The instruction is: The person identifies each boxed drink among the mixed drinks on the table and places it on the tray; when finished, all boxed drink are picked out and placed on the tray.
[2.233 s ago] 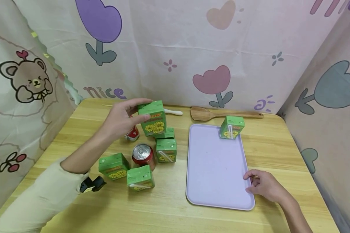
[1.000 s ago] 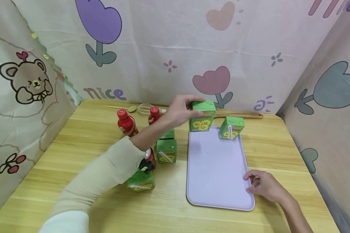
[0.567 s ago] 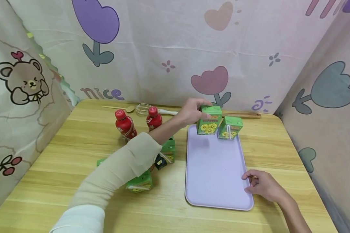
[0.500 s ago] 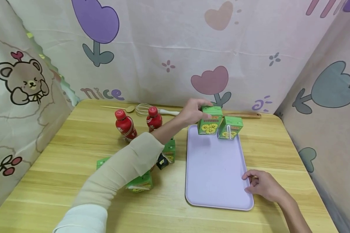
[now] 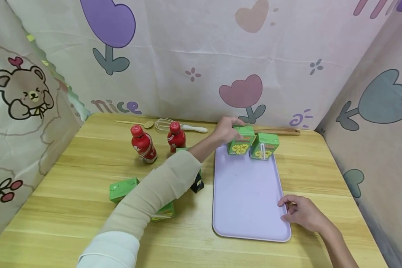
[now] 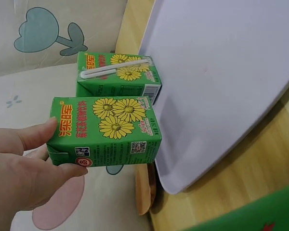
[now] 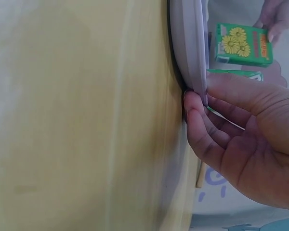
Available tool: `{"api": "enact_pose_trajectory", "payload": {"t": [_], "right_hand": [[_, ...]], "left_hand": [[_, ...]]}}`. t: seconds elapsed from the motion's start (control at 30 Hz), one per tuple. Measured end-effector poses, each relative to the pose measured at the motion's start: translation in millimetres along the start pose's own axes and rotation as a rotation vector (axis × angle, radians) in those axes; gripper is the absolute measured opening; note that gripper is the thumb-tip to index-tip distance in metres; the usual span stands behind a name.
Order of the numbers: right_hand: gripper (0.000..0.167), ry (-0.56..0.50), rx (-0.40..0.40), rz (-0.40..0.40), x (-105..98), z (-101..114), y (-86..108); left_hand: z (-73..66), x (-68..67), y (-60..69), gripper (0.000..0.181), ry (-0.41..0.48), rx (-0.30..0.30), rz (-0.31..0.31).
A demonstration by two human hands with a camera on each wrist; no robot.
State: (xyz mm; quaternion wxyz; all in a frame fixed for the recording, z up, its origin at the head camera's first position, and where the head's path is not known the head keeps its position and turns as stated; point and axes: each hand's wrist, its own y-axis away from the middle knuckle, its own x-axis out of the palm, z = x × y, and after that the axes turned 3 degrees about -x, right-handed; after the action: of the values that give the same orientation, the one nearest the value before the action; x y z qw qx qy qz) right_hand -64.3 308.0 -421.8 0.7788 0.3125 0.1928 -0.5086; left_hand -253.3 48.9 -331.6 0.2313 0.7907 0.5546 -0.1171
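Left grip [image 5: 223,130] clamped on green carton [image 5: 240,148] at far end of tray [image 5: 248,197], beside second carton [image 5: 266,146]. Can't tell if it's seated. Right grip [image 5: 305,213] pinches tray rim. I read placing; next, I settle it, release, clear.

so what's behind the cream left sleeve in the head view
Green cartons peek out along the edges of the sleeve, only partly visible. Anything wholly behind it is covered, so I can't tell what else is there.
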Motion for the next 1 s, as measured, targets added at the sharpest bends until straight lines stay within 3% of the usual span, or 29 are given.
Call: {"api": "enact_pose_trajectory", "payload": {"t": [0.7, 0.9, 1.0], "right_hand": [[0.031, 0.001, 0.006, 0.006, -1, 0, 0.5], [0.031, -0.001, 0.019, -0.001, 0, 1, 0.7], [0.031, -0.002, 0.014, -0.002, 0, 0, 0.5]], "left_hand": [[12.7, 16.1, -8.3, 0.054, 0.062, -0.092, -0.031], [12.0, 15.4, -9.1, 0.053, 0.042, -0.106, -0.008], [11.4, 12.6, -8.2, 0.054, -0.001, -0.077, 0.020]]}}
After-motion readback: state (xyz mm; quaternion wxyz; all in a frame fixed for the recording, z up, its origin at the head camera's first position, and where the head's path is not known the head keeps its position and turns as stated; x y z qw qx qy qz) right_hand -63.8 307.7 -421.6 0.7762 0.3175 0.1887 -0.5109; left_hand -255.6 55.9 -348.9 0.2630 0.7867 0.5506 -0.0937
